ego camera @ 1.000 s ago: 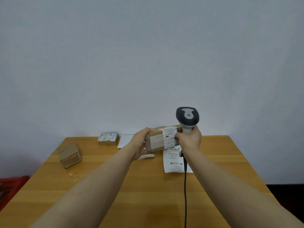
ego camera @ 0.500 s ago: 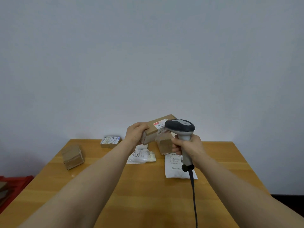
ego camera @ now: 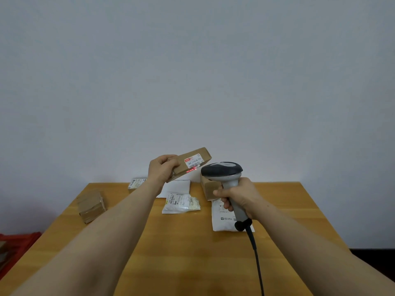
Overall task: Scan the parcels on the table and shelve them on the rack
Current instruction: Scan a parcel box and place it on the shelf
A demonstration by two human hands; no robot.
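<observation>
A rectangular honey-coloured wooden tabletop (ego camera: 192,253) stands with its far edge against a plain, pale grey-white wall (ego camera: 192,71) under soft, even light. Low to the left of the tabletop sits a red crate (ego camera: 19,242). Low to its right lies dark floor (ego camera: 372,259).

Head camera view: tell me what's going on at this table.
A person is scanning a parcel. The left hand holds a flat cardboard box up over the wooden table, while the right hand grips a corded scanner aimed at it. A red line falls across the box. A taped brown box, a small labelled box and white bags lie on the table, not yet shelved.
</observation>
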